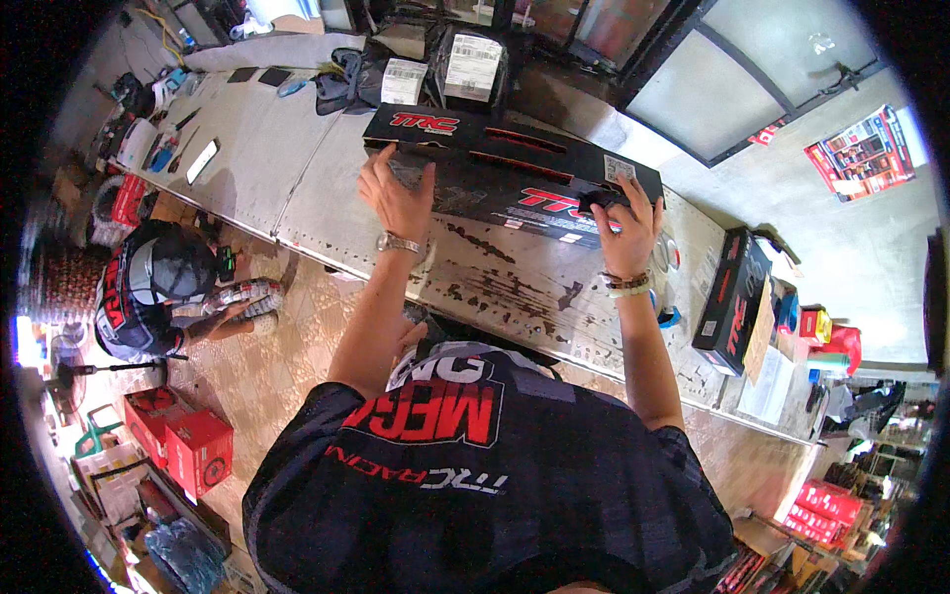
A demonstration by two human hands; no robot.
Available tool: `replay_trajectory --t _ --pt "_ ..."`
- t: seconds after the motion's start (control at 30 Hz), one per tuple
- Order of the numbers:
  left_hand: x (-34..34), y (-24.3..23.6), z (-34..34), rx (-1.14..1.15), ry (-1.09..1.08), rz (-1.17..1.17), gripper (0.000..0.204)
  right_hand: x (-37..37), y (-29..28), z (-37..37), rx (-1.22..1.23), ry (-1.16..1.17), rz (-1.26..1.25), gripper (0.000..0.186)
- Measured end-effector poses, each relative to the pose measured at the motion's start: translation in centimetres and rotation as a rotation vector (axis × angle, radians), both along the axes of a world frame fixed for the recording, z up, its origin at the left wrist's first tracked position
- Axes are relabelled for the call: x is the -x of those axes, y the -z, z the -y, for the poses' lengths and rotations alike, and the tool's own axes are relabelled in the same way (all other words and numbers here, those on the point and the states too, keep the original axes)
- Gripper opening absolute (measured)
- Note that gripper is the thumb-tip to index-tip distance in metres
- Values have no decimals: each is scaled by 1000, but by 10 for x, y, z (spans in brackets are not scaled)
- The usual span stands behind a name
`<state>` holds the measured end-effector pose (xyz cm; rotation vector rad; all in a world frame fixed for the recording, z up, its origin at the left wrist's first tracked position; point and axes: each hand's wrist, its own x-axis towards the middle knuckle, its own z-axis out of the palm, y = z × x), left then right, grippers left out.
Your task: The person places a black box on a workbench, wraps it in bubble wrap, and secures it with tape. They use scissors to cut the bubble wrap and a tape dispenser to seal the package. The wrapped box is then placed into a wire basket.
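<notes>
A long black cardboard box (475,188) with red and white print lies across the table in front of me, with slots along its upper side. My left hand (398,196) grips the box's left end, fingers curled over the edge and thumb on the front. At the right end, my right hand (629,236) has its fingers bent round a dark flap or edge of the box. The fingers partly hide what they press on.
Behind the box stand black-wrapped parcels with white labels (473,67). Another black box (732,302) stands at the table's right end. A phone (203,161) lies on the worn table (287,129) at left. A person (158,287) crouches on the floor at left, near red boxes (198,450).
</notes>
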<state>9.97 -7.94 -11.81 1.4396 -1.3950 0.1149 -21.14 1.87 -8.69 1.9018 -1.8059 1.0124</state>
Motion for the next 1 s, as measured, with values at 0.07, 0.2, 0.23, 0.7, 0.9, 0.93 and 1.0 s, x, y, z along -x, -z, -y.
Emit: replay_trajectory --t 0.07,0.2,0.23,0.7,0.9,0.93,1.0 --pt "-7 2 5 -38 -71 93 59 0 0 -1 -16 -4 -8 26" --pt "-15 0 19 -27 223 -6 59 -1 0 -2 -21 -27 -9 27" --pt "-18 -1 21 9 265 -16 57 -1 1 -2 -31 -21 -18 27" --pt "-14 2 27 -155 605 -354 63 3 4 -4 -48 -58 -7 22" --pt "-15 17 10 -249 595 -818 48 3 5 -4 -49 -61 -2 21" --pt "-15 19 9 -231 511 -701 27 3 5 -4 -49 -59 17 25" --pt "-14 19 11 -149 561 -733 29 2 5 -4 -17 -45 4 20"
